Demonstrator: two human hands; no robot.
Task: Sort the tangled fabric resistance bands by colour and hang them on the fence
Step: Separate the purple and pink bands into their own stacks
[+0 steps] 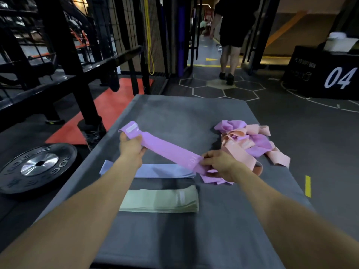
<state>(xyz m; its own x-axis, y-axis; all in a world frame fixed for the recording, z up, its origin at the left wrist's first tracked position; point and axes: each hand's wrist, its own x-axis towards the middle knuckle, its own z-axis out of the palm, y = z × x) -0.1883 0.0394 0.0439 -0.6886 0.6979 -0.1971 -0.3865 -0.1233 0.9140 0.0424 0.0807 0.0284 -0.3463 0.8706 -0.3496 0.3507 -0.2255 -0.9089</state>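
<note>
Above grey mat (174, 117), purple band (165, 148) between hands.

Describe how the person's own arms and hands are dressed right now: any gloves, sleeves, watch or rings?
Both forearms are bare all the way to the bottom of the picture; no sleeve shows. The left hand and the right hand wear no gloves. No watch, wristband or ring can be seen on either, and no tape or markings.

On the left we see a black weight plate (38, 165) lying flat on the floor. Far right stands a black box (322, 74) marked 04. Another person (231, 35) stands at the far doorway.
</note>
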